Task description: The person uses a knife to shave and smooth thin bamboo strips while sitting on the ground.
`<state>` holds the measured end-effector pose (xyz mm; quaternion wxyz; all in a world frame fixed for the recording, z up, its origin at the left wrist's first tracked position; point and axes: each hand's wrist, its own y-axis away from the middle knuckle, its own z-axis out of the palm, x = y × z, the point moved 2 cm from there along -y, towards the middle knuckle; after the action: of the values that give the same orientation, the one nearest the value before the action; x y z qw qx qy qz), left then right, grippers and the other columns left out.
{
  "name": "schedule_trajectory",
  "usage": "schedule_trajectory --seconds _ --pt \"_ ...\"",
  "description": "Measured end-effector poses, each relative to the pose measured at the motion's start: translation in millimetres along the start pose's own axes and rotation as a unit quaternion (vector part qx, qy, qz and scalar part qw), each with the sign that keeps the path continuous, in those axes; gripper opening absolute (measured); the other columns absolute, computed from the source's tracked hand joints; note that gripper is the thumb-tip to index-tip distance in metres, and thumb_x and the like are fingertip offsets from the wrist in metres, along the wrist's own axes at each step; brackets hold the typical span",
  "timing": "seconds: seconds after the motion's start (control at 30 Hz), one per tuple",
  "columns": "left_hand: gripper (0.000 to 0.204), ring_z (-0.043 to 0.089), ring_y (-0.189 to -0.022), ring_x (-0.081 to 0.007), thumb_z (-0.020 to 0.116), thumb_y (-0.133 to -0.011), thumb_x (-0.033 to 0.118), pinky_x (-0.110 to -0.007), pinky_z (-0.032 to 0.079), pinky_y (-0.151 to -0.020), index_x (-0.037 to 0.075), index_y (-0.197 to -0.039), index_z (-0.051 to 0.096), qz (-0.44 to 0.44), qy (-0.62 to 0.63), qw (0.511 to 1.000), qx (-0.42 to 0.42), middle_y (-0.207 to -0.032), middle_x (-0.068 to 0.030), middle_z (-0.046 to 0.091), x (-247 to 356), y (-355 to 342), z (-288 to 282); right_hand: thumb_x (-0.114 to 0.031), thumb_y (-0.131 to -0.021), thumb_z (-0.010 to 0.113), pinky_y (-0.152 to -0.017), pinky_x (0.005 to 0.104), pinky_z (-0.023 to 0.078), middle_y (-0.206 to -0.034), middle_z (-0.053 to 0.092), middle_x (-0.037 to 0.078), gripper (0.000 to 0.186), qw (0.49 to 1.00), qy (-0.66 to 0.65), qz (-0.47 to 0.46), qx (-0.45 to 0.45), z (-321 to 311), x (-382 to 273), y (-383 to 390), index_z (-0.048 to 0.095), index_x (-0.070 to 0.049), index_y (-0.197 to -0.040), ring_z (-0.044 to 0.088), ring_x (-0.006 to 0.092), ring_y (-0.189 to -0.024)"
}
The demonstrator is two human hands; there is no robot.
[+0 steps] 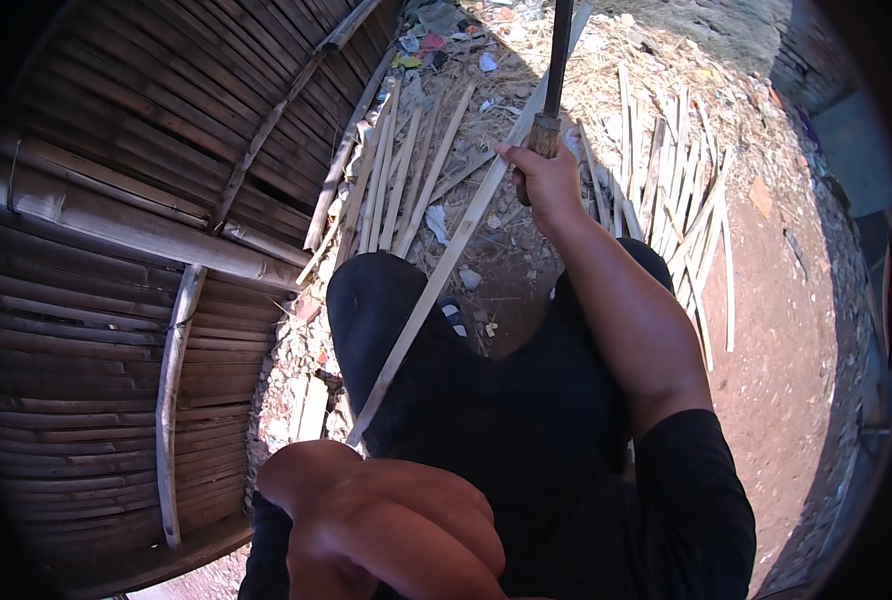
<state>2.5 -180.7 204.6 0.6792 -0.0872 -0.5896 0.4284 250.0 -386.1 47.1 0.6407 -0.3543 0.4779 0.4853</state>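
Observation:
My right hand (551, 182) is closed round the wooden handle of a long knife (560, 65), whose dark, narrow blade points away from me. A long pale bamboo strip (444, 268) runs slantwise from beside my left thigh, between my knees, to a point behind the blade. Its near end disappears at my left hand (391, 505), which looms large at the bottom with curled fingers around it. Exactly how those fingers grip is partly hidden. Blade and strip overlap in the picture; whether they touch I cannot tell.
Split bamboo strips lie on the ground ahead to the left (403, 185), and a looser pile (668, 185) lies to the right. A bamboo slat wall (86, 350) rises close on my left. Shavings and litter (488, 62) cover the ground ahead. Bare earth (776, 330) stretches to the right.

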Motion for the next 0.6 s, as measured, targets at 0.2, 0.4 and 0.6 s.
schedule_trajectory --seconds 0.2,0.4,0.6 --pt "0.058 0.069 -0.095 -0.0348 0.065 -0.102 0.043 -0.041 0.057 -0.076 -0.008 -0.128 0.056 0.087 0.013 0.995 0.052 -0.117 -0.0283 0.063 -15.4 -14.7 8.3 -0.013 -0.084 0.084 -0.043 0.0261 0.031 -0.062 0.054 -0.001 0.029 1.000 0.005 0.007 -0.011 3.9 -0.2 -1.0 0.055 -0.011 -0.081 0.045 0.0081 -0.046" --pt "0.029 0.052 -0.068 -0.0191 0.070 -0.098 0.033 -0.027 0.040 -0.057 0.006 -0.099 0.061 -0.274 0.004 0.893 0.358 -0.094 -0.0148 0.058 61.4 -75.5 71.6 -0.012 -0.084 0.083 -0.045 0.0258 0.032 -0.062 0.056 0.000 0.024 1.000 -0.003 0.008 -0.011 -4.8 1.4 -1.0 0.059 -0.010 -0.079 0.047 0.0078 -0.048" --pt "0.037 0.055 -0.074 -0.0226 0.071 -0.096 0.034 -0.032 0.045 -0.062 0.000 -0.107 0.058 -0.082 0.009 0.992 0.099 -0.096 -0.0184 0.058 25.4 -66.7 25.8 -0.011 -0.084 0.082 -0.048 0.0257 0.034 -0.064 0.058 0.000 0.021 1.000 0.002 0.006 -0.030 -2.2 3.1 -4.7 0.062 -0.009 -0.078 0.050 0.0080 -0.052"
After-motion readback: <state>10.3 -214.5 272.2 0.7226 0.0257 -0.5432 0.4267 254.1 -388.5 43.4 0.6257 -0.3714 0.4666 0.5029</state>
